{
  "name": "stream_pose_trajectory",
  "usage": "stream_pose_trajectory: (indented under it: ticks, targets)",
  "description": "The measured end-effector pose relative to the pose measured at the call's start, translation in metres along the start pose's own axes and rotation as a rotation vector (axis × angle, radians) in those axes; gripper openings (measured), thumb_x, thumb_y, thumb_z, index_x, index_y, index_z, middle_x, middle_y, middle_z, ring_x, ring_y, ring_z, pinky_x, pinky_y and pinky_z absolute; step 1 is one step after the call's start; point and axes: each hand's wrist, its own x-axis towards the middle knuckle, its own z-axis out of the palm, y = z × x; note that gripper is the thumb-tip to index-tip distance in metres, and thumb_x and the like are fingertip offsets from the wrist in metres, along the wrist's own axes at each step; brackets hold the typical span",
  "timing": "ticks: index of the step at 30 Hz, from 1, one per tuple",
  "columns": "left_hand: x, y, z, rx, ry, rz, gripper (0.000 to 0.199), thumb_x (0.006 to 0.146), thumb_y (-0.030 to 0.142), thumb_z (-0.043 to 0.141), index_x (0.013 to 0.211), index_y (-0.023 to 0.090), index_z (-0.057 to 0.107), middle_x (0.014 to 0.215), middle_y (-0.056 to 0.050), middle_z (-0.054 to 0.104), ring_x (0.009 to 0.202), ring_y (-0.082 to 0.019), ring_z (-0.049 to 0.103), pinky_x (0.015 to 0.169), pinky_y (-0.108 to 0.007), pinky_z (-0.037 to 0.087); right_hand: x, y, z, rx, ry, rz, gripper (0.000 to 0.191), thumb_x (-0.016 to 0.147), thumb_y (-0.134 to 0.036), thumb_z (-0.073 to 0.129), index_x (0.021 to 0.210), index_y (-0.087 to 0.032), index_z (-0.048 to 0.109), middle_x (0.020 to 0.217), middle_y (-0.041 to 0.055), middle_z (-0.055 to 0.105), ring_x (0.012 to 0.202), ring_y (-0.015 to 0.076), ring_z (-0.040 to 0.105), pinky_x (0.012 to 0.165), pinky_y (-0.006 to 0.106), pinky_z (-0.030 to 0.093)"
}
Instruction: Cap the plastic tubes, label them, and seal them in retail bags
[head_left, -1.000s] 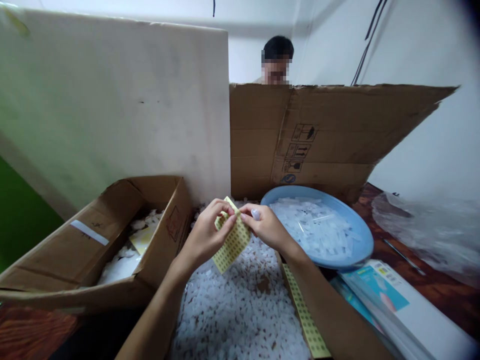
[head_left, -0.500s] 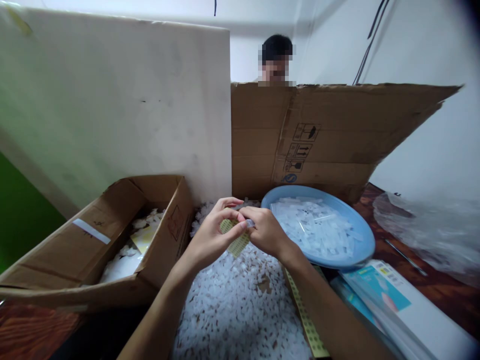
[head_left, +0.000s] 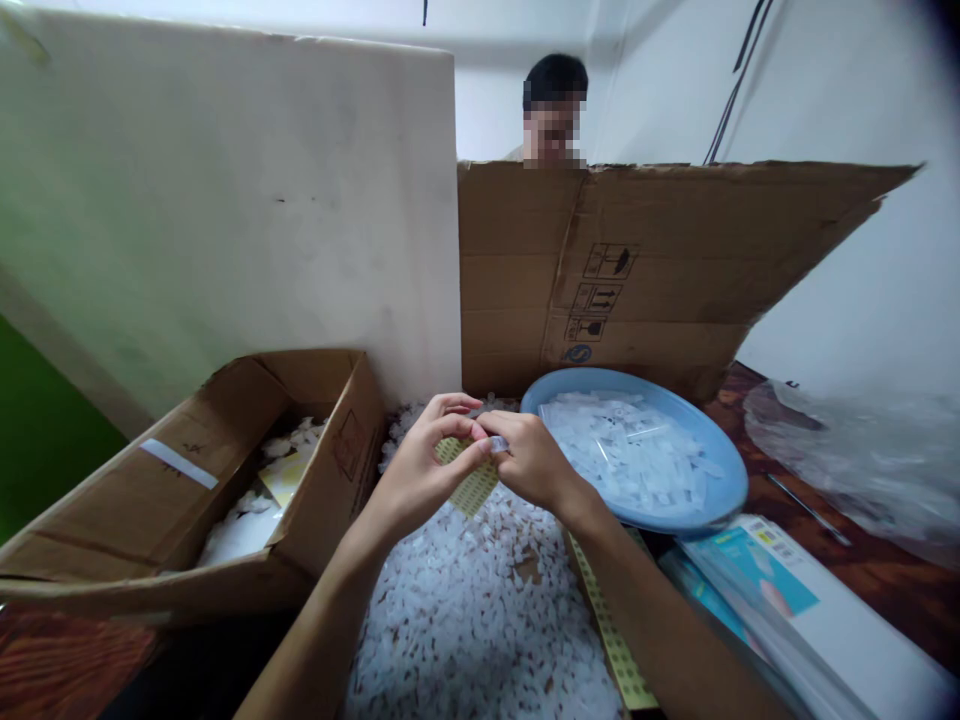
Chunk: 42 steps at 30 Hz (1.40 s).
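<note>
My left hand (head_left: 424, 455) curves over a yellow dotted sheet (head_left: 474, 490), which shows between its thumb and fingers and below the thumb. It seems to hold the sheet, though the exact grip is hidden. Closed against its fingertips, my right hand (head_left: 534, 460) pinches a small clear plastic piece (head_left: 499, 443). The left thumb tip touches or nearly touches that piece. Under both hands spreads a thick layer of small translucent plastic pieces (head_left: 465, 610).
At the left stands an open cardboard box (head_left: 330, 480) with white scraps. A blue basin (head_left: 731, 490) of clear plastic strips sits right, beside packages (head_left: 817, 610), a thin metal rod (head_left: 810, 510) and plastic film (head_left: 840, 460). A cardboard panel (head_left: 675, 260) rises behind; a person (head_left: 555, 85) is beyond it.
My hands stay almost in the same place, fingertips still together at the clear piece. The view has shifted slightly, and the person behind the panel shows a little higher.
</note>
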Motion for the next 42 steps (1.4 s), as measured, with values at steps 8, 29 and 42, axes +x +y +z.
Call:
stream_pose_trajectory:
  ticks: [8,29,42]
  targets:
    - [-0.002,0.005,0.008,0.032,0.065,0.014,0.014,0.09,0.03,0.07,0.081,0.02,0.07,0.121,-0.009,0.061,0.121,-0.025,0.058,0.111,-0.045,0.044,-0.004,0.004,0.0,-0.015,0.01,0.004,0.013,0.082,-0.013,0.055,0.084,-0.02,0.066,0.087,0.0044,0.072,0.076,0.0206,0.063,0.068,0.03,0.04]
    - [-0.001,0.002,0.012,-0.106,0.035,-0.079,0.01,0.087,0.028,0.075,0.086,0.019,0.071,0.12,-0.009,0.061,0.109,-0.021,0.062,0.099,-0.038,0.051,-0.006,0.0,-0.003,-0.037,0.032,-0.019,0.027,0.081,-0.013,0.052,0.092,-0.02,0.076,0.089,0.0052,0.078,0.077,0.0222,0.069,0.068,0.031,0.048]
    - [0.003,0.004,-0.003,-0.17,-0.072,-0.174,0.016,0.087,0.038,0.075,0.095,0.026,0.082,0.127,-0.007,0.063,0.119,-0.026,0.061,0.102,-0.042,0.05,-0.001,-0.001,-0.004,0.058,-0.025,0.003,0.034,0.085,-0.008,0.054,0.107,-0.021,0.077,0.108,0.0063,0.079,0.094,0.0223,0.071,0.082,0.033,0.051]
